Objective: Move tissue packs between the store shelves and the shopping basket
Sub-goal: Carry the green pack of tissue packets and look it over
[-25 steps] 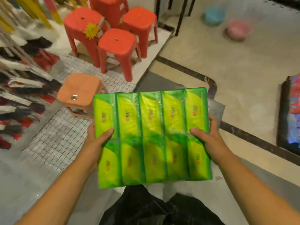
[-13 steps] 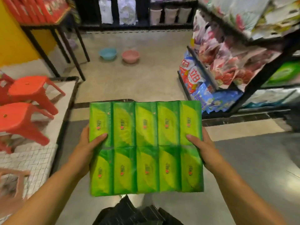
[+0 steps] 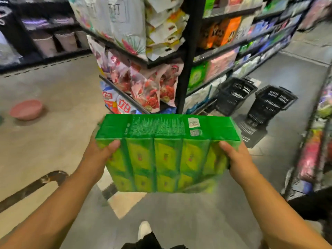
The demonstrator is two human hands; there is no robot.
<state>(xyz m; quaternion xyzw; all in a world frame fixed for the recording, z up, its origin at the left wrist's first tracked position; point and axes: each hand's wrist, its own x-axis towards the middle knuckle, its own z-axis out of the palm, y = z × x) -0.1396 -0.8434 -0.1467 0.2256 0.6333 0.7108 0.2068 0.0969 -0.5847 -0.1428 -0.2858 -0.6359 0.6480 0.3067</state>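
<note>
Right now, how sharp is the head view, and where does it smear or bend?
Head view: green tissue pack fairly sharp, printed top legible; shelves and black baskets motion-smeared toward the edges; wide-angle bending tilts the uprights; lighting even, no harsh glare.

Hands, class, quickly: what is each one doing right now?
Left hand: closed on the green tissue pack, left end.
Right hand: closed on the same pack, right end.

Turned from the stools to the shelf aisle

The red stools have dropped out of my sight; the shelf rack (image 3: 186,56) and two black baskets (image 3: 233,95) now stand ahead of me. I've tipped the green tissue pack (image 3: 161,150) forward, so its printed top edge with the barcode now faces me.
</note>
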